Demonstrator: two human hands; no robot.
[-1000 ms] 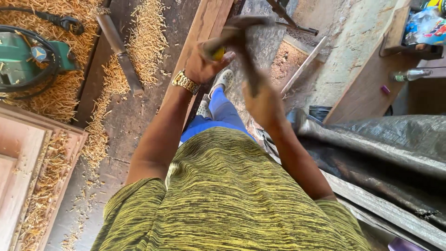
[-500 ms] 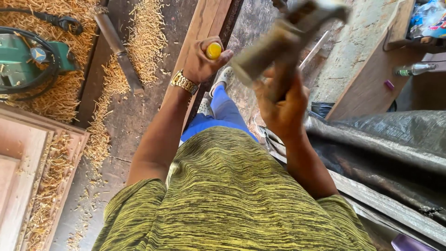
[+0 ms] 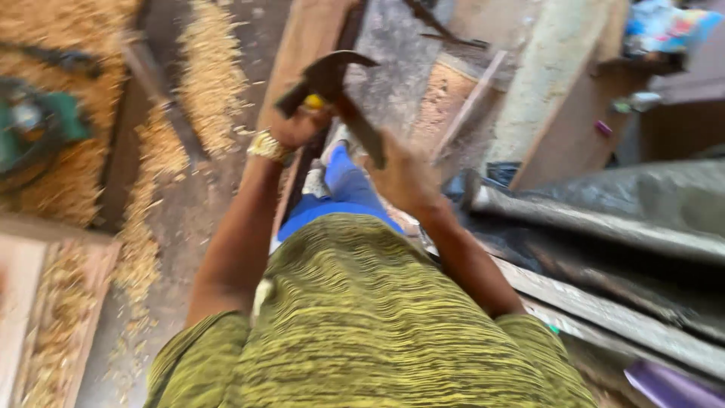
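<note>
My left hand (image 3: 296, 127), with a gold watch (image 3: 266, 146) on the wrist, is closed around a small tool with a yellow top (image 3: 314, 101), held against a long wooden plank (image 3: 306, 41). My right hand (image 3: 404, 177) grips the wooden handle of a dark hammer (image 3: 332, 75). The hammer's head sits right at the yellow top of the tool. Motion blur hides the tool's lower end. My yellow-green striped shirt (image 3: 362, 325) and blue trousers (image 3: 340, 189) fill the lower middle.
A green power tool (image 3: 38, 125) lies among wood shavings (image 3: 211, 68) at the left. A wooden frame (image 3: 45, 302) is at the bottom left. Grey sheeting (image 3: 627, 204) and boards (image 3: 604, 317) crowd the right side. A slanted board (image 3: 563, 121) stands behind.
Half a second ago the hammer was raised high to the right; it has now swung down onto the yellow-topped tool. My left hand stayed on the plank.
</note>
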